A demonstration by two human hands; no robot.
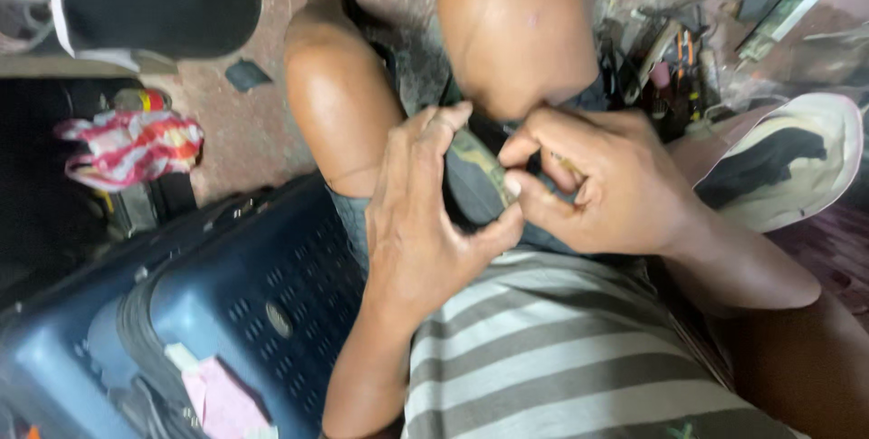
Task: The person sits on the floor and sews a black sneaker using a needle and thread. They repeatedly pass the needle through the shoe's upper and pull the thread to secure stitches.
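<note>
Ideally, the left hand (425, 222) keeps its curled grip steady on the dark, curved, worn shoe piece (475, 181) between the knees, while the right hand (597, 181), at three o'clock of it, pinches its edge with small, controlled pressure.

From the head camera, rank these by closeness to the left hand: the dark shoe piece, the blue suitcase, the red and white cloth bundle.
1. Dark shoe piece: pinched in the left hand, between the knees.
2. Blue hard-shell suitcase: just beside the left forearm, lower left.
3. Red and white cloth bundle: far left, on the floor side.
</note>
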